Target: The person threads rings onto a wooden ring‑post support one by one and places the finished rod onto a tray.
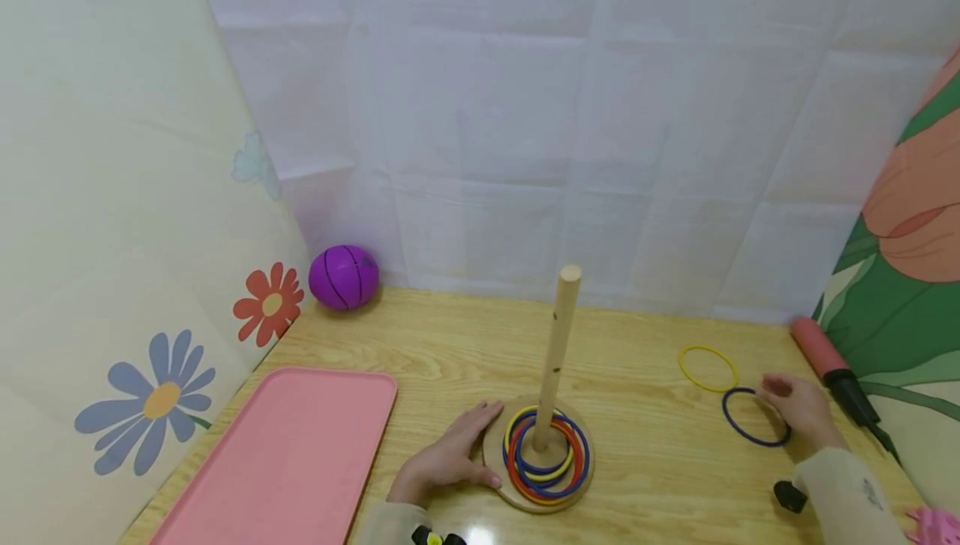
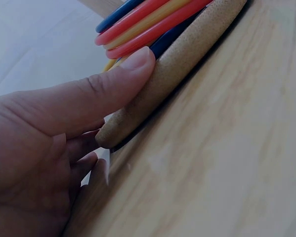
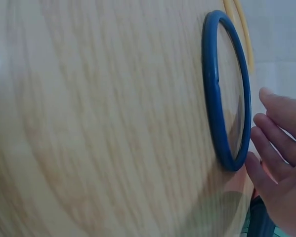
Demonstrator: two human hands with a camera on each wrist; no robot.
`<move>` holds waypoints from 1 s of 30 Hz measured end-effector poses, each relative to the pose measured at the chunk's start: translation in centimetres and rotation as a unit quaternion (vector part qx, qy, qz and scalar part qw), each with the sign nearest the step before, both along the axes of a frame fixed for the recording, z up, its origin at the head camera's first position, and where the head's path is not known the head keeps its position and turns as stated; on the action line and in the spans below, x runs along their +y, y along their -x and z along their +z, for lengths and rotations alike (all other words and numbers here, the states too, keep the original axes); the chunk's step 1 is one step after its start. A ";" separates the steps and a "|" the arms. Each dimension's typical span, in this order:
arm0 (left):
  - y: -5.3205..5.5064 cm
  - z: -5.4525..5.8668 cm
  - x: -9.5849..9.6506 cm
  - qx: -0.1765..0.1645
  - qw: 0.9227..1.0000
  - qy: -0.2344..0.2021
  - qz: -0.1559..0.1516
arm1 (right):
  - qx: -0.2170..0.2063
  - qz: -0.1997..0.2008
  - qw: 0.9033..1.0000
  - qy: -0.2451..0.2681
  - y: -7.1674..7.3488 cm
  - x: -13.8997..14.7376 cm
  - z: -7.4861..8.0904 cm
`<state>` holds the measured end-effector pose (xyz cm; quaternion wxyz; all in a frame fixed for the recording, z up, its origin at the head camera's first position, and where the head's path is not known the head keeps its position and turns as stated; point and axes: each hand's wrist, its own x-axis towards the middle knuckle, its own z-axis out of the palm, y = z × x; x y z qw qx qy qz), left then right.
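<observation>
A round wooden base (image 1: 493, 445) with an upright wooden post (image 1: 558, 345) stands near the front middle. Stacked around the post lie several red, yellow and blue rings (image 1: 512, 462). My left hand (image 1: 450, 455) holds the base at its left rim; in the left wrist view the thumb (image 2: 133, 64) presses on the rim, while the other fingers are partly hidden behind it. At the right a blue ring (image 3: 212, 94) lies on the table. Beside its right side is my right hand (image 1: 806, 412), fingers loosely bent and close to the ring. A yellow ring (image 1: 708, 388) lies just behind the blue one.
A pink tray (image 1: 300, 445) lies at the left, and a purple ball (image 1: 343, 278) sits at the back left corner. Along the right edge is a pink cylinder with a black end (image 1: 817, 345). A pink object (image 1: 937, 526) shows partly at the lower right.
</observation>
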<state>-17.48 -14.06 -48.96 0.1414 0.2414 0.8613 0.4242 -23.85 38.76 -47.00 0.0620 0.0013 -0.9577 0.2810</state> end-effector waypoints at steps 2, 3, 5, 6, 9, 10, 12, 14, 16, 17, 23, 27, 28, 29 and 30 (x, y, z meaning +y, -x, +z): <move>0.0 0.0 0.0 0.001 1.000 0.000 0.000 | -0.006 0.003 1.000 0.002 -0.1 0.1 0.0; 0.0 0.1 0.0 0.001 1.000 -0.001 0.001 | -0.010 0.004 1.000 0.003 -0.1 0.1 0.1; 0.0 0.1 0.0 0.002 1.000 0.000 0.000 | -0.014 0.003 1.000 0.001 -0.1 0.1 0.1; 0.0 0.2 0.0 0.003 1.000 0.000 0.000 | -0.015 0.002 1.000 0.000 -0.2 0.1 0.2; -0.1 0.3 0.0 0.001 1.000 0.000 -0.001 | -0.018 0.001 1.000 -0.006 -0.3 0.2 0.2; -0.1 0.3 0.0 0.000 1.000 0.000 -0.001 | -0.019 0.000 1.000 -0.007 -0.3 0.2 0.2; -0.1 0.3 0.0 -0.001 1.000 0.001 -0.001 | -0.027 -0.002 1.000 0.000 -0.5 0.2 0.2; -0.1 0.3 0.0 -0.001 1.000 0.002 -0.002 | -0.033 -0.003 0.999 0.003 -0.6 0.3 0.1; -0.1 0.2 0.0 -0.001 1.000 0.003 -0.001 | -0.037 -0.003 0.999 0.002 -0.7 0.3 0.1; 0.0 0.2 0.0 -0.001 1.000 0.003 -0.001 | -0.037 -0.003 0.999 0.000 -0.8 0.3 0.1; 0.0 0.0 -0.1 -0.009 1.000 0.000 0.001 | -0.034 -0.001 0.999 -0.018 -0.9 0.3 0.1; -0.1 0.0 -0.1 -0.014 1.000 -0.003 0.001 | -0.016 0.011 0.999 -0.039 -1.1 0.5 -0.1; -0.1 0.0 -0.1 -0.012 1.000 -0.004 0.001 | -0.012 0.013 0.999 -0.043 -1.1 0.5 -0.1; -0.1 0.0 -0.1 -0.010 1.000 -0.003 0.000 | -0.008 0.014 0.999 -0.045 -1.1 0.5 -0.1; -0.1 0.0 -0.1 -0.008 1.000 -0.003 0.000 | -0.008 0.015 0.999 -0.046 -1.2 0.5 -0.1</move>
